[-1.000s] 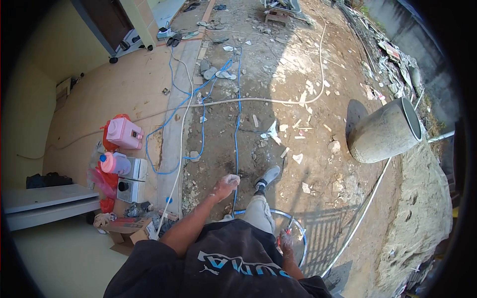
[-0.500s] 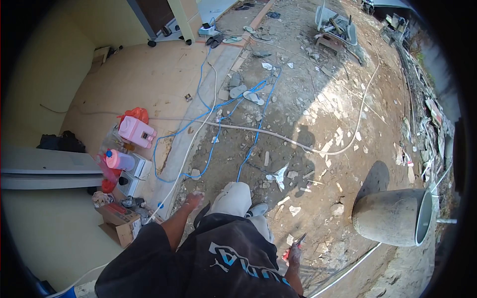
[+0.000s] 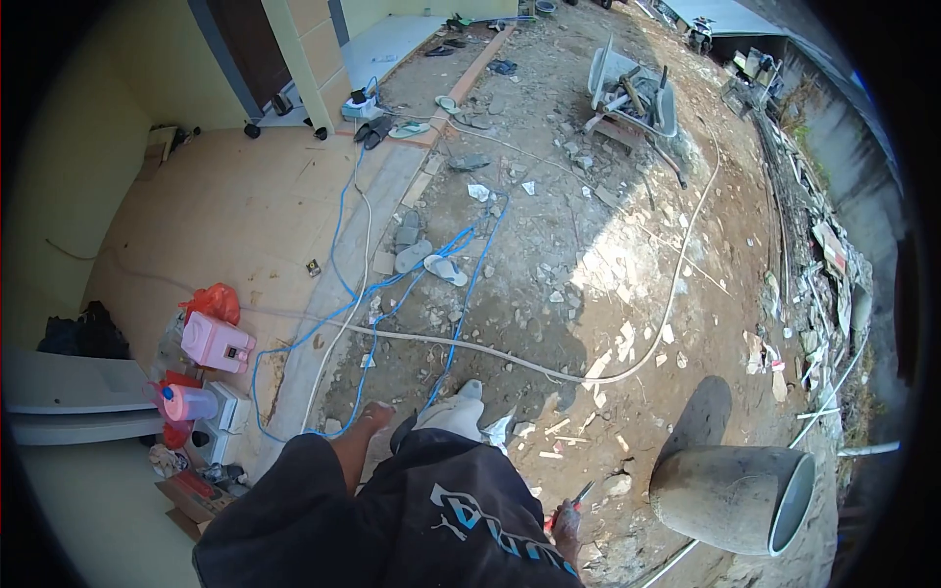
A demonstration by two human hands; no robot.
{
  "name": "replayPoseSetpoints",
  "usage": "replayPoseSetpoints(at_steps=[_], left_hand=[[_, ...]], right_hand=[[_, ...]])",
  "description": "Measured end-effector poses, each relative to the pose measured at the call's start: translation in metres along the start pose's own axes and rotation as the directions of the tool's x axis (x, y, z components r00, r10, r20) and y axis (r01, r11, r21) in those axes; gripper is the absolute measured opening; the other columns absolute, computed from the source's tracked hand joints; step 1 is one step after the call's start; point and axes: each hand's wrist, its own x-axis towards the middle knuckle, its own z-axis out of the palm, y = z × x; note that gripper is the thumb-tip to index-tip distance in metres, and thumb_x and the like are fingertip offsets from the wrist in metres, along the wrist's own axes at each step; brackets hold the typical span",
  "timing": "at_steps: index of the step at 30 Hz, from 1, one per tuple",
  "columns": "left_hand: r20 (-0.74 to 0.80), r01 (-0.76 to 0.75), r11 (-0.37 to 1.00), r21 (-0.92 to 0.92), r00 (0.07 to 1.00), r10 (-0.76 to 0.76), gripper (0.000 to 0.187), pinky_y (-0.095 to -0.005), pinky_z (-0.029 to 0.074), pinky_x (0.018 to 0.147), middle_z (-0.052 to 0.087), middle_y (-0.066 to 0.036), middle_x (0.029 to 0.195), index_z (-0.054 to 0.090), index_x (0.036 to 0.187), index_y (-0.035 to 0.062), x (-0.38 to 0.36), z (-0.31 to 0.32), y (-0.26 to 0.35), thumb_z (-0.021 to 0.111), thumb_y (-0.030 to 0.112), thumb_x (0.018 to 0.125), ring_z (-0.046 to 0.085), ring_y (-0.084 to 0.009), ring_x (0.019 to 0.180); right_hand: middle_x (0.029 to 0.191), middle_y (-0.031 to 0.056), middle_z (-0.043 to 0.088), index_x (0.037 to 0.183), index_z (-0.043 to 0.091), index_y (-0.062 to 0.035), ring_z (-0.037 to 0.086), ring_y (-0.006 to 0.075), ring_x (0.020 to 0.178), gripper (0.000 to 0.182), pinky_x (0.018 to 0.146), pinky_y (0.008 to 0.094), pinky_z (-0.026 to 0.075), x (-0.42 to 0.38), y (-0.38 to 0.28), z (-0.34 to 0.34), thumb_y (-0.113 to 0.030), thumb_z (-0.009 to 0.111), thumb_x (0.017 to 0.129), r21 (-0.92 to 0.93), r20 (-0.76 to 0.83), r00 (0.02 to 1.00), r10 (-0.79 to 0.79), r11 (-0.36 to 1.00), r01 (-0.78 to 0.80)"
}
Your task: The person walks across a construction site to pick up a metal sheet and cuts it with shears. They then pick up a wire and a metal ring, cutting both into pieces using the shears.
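Note:
My left hand (image 3: 375, 416) hangs low in front of my body, dusty at the fingers, and looks open with nothing in it. It is over the ground near the blue cable (image 3: 454, 355) and the concrete strip. Down at my right side, my right hand (image 3: 566, 522) is closed on a red-handled tool (image 3: 582, 495) with a narrow, pointed metal tip. What kind of tool it is I cannot make out. My light-coloured trouser leg (image 3: 453, 416) shows between the hands, below a dark shirt.
A pale hose (image 3: 510, 364) crosses the rubble-strewn ground ahead. To the right lies a large cylindrical container (image 3: 725, 498) on its side. A loaded wheelbarrow (image 3: 667, 116) stands farther off. On the left are a pink jerrycan (image 3: 218, 342), a drink jug (image 3: 188, 403) and a cardboard box (image 3: 193, 493).
My view has moved forward, so the wheelbarrow, hose and container sit lower and farther left. My legs have shifted in a step. The tool stays in my right hand.

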Motion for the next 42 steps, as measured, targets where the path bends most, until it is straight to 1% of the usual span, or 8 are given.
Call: replayPoseSetpoints(at_steps=[8, 19, 25, 28, 30, 32, 39, 42], left_hand=[[0.048, -0.545, 0.827, 0.141, 0.838, 0.544, 0.034, -0.0469, 0.05, 0.079, 0.068, -0.022, 0.092, 0.069, 0.093, 0.0036, 0.143, -0.048, 0.209, 0.051, 0.032, 0.091, 0.067, -0.0344, 0.089], [0.495, -0.292, 0.918, -0.267, 0.776, 0.391, 0.036, -0.0315, 0.052, 0.07, 0.068, -0.005, 0.102, 0.063, 0.117, 0.0108, 0.149, 0.078, 0.518, 0.06, 0.036, 0.092, 0.065, -0.0163, 0.082], [0.467, -0.215, 0.976, 0.039, 0.867, 0.173, 0.032, -0.0307, 0.052, 0.066, 0.067, -0.006, 0.092, 0.064, 0.116, 0.0086, 0.235, 0.097, 0.596, 0.059, 0.029, 0.092, 0.064, -0.0153, 0.076], [0.392, -0.385, 0.833, 0.398, 0.892, 0.225, 0.032, -0.0342, 0.052, 0.066, 0.066, -0.008, 0.089, 0.063, 0.115, 0.0049, 0.332, 0.086, 0.605, 0.058, 0.026, 0.091, 0.065, -0.0198, 0.074], [0.552, -0.668, 0.555, 0.496, 0.736, 0.392, 0.034, -0.0379, 0.052, 0.066, 0.066, -0.011, 0.09, 0.062, 0.115, 0.0039, 0.321, 0.054, 0.651, 0.056, 0.028, 0.091, 0.065, -0.023, 0.079], [0.326, 0.02, 0.996, -0.09, 0.945, 0.01, 0.037, -0.0408, 0.051, 0.067, 0.066, -0.012, 0.097, 0.059, 0.118, 0.0048, 0.27, 0.054, 0.729, 0.054, 0.03, 0.091, 0.065, -0.0251, 0.085], [0.361, 0.019, 1.0, -0.024, 0.933, -0.009, 0.033, -0.0435, 0.05, 0.071, 0.062, -0.012, 0.113, 0.055, 0.116, 0.0062, 0.294, 0.093, 0.859, 0.051, 0.029, 0.092, 0.062, -0.0278, 0.098], [0.631, -0.717, 0.534, 0.448, 0.676, 0.379, 0.031, -0.0482, 0.052, 0.078, 0.065, -0.016, 0.108, 0.056, 0.113, 0.0075, 0.355, 0.107, 0.895, 0.057, 0.027, 0.089, 0.064, -0.0336, 0.097]], right_hand=[[0.067, 0.016, 0.059, 0.084, 0.054, -0.006, 0.061, 0.0298, 0.053, 0.023, 0.049, 0.0429, 0.05, 0.019, -0.028, 0.068, -0.028, 0.054, 0.087, -0.388, 0.0, 1.0, 0.011, 0.922, -0.01], [0.072, 0.0212, 0.062, 0.088, 0.057, -0.0062, 0.064, 0.0344, 0.058, 0.017, 0.054, 0.0448, 0.053, 0.121, -0.096, 0.079, -0.023, 0.055, 0.086, -0.128, -0.073, 0.986, 0.147, 0.979, -0.156], [0.075, 0.024, 0.063, 0.089, 0.059, -0.0062, 0.065, 0.0369, 0.061, 0.015, 0.057, 0.0459, 0.054, 0.248, -0.151, 0.042, -0.02, 0.055, 0.085, -0.794, 0.142, 0.887, -0.44, 0.484, 0.367], [0.063, 0.0142, 0.061, 0.083, 0.061, -0.0036, 0.065, 0.0242, 0.057, 0.028, 0.05, 0.0403, 0.051, 0.243, -0.351, 0.006, -0.031, 0.055, 0.088, 0.156, -0.173, 0.937, 0.305, 0.947, -0.28], [0.064, 0.004, 0.055, 0.083, 0.056, -0.0058, 0.053, 0.016, 0.047, 0.032, 0.043, 0.0326, 0.042, 0.258, -0.44, -0.022, -0.037, 0.056, 0.09, 0.209, -0.257, 0.965, 0.046, 0.978, 0.009], [0.063, 0.0035, 0.054, 0.082, 0.055, -0.0068, 0.053, 0.015, 0.048, 0.03, 0.045, 0.0317, 0.043, 0.321, -0.473, -0.051, -0.036, 0.056, 0.09, 0.213, -0.31, 0.949, -0.057, 0.969, 0.127], [0.06, 0.0021, 0.051, 0.085, 0.054, -0.0072, 0.051, 0.0153, 0.048, 0.026, 0.044, 0.0324, 0.041, 0.35, -0.63, -0.093, -0.032, 0.056, 0.091, 0.349, -0.335, 0.94, 0.058, 0.935, 0.066], [0.06, 0.0059, 0.054, 0.083, 0.056, -0.0046, 0.053, 0.0188, 0.047, 0.027, 0.043, 0.0349, 0.043, 0.378, -0.625, -0.079, -0.03, 0.054, 0.091, 0.283, -0.392, 0.903, 0.175, 0.957, -0.062]])
